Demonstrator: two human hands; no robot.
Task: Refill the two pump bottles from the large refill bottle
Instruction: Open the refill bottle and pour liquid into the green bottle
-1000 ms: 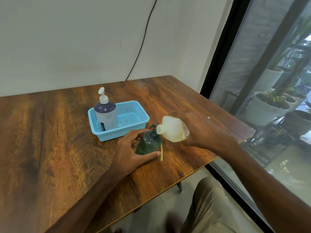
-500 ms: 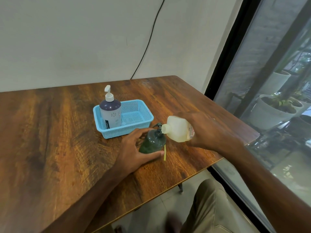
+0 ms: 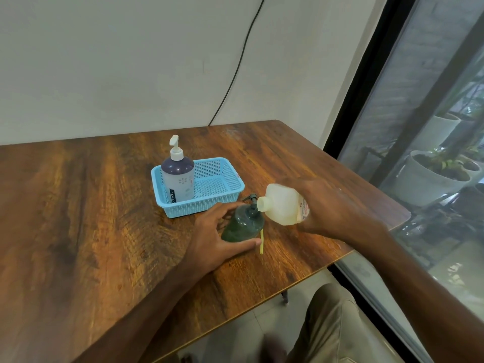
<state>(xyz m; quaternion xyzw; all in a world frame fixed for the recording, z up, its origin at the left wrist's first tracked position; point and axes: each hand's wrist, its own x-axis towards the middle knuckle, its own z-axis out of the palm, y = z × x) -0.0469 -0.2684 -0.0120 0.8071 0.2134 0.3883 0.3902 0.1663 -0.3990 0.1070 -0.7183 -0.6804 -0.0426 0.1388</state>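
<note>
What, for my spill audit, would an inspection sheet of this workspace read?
Surface: wooden table; no spill visible.
Job's things: refill bottle tilted, mouth at the neck of the green pump bottle. A dark pump head shows behind that neck and a yellow tube beside its base. Purple pump bottle upright in the left end of the blue basket.
Clutter: nothing seen.
Hands: left hand grips the green pump bottle; right hand holds the refill bottle.
Cables: black cable runs down the wall behind the table.
Surroundings: window on the right, potted plants outside.
</note>
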